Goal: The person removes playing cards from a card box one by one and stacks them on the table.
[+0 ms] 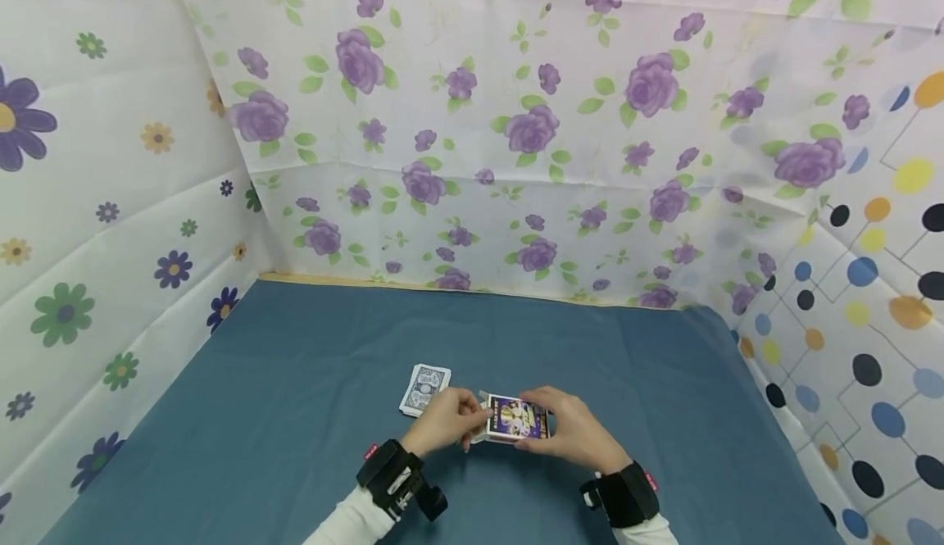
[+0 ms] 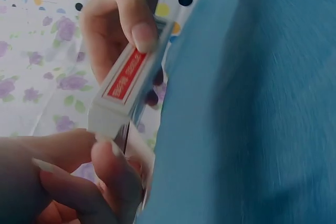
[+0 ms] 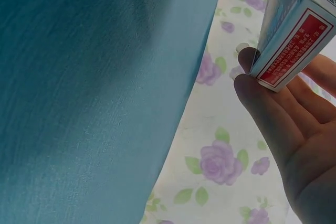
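A playing card box (image 1: 519, 419) with a purple and yellow printed face is held above the blue cloth. My right hand (image 1: 574, 432) grips it by its long edges, thumb on the near side and fingers on the far side. At the box's left end, my left hand (image 1: 447, 420) pinches the white end flap, which stands out from the box. The right wrist view shows a red label on the side of the card box (image 3: 296, 45). A stack of playing cards (image 1: 425, 388), blue-patterned backs up, lies just behind my left hand, partly covered by it.
Blue cloth (image 1: 310, 414) covers the table. A flowered curtain (image 1: 472, 160) hangs along the back edge, with another patterned curtain (image 1: 96, 266) on the left and a dotted one (image 1: 863, 348) on the right. Both wrists carry black straps with cameras.
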Tool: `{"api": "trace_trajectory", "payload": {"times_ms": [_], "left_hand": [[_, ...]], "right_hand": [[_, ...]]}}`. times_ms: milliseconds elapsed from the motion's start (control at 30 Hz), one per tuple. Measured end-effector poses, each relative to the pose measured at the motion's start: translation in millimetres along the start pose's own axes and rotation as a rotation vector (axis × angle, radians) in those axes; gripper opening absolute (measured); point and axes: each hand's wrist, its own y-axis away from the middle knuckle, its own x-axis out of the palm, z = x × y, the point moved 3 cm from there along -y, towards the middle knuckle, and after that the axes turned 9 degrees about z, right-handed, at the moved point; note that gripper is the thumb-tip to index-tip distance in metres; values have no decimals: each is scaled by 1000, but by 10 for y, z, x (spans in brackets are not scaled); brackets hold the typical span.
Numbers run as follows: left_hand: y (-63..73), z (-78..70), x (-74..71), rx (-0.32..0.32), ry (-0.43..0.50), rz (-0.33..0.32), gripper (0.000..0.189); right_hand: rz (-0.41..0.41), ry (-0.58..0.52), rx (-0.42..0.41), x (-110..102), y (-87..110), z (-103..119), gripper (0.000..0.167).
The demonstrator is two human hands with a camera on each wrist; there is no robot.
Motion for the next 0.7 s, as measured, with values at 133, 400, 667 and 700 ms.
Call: {"api": "trace_trajectory", "payload": {"times_ms": [133,400,667,700], "left_hand": [[-19,34,30,-19,6,27,23],[-31,91,40,-65,137,77,20],[7,88,-10,-61,242,138,22],[10,91,-18,-63,250,137,21]], "right_hand": [[-8,3,5,24,17,0,66],[0,-9,3,46,39,2,66],[0,-20,-2,27,25,2,68],[0,-23,-2,26,26,2,69]]}}
